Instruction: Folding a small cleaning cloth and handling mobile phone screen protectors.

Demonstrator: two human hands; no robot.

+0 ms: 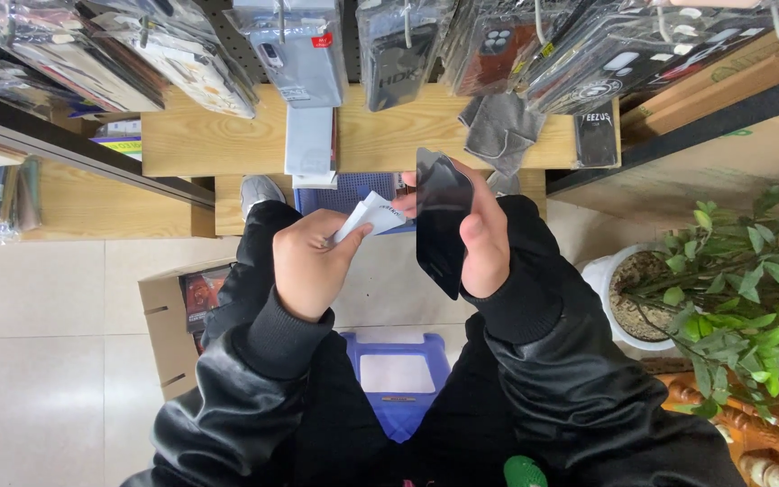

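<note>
Nearest: blue plastic stool [397,372] between black-sleeved arms. Above it, left hand [307,263] with grip pinched together on a small white packet [369,215]; right hand [477,236] with grip clamped on an upright black phone [441,221], just beside the packet. Farther: wooden surface [389,135] carrying a grey cloth [500,126] near its right edge, hanging phone cases [299,45] above.
</note>
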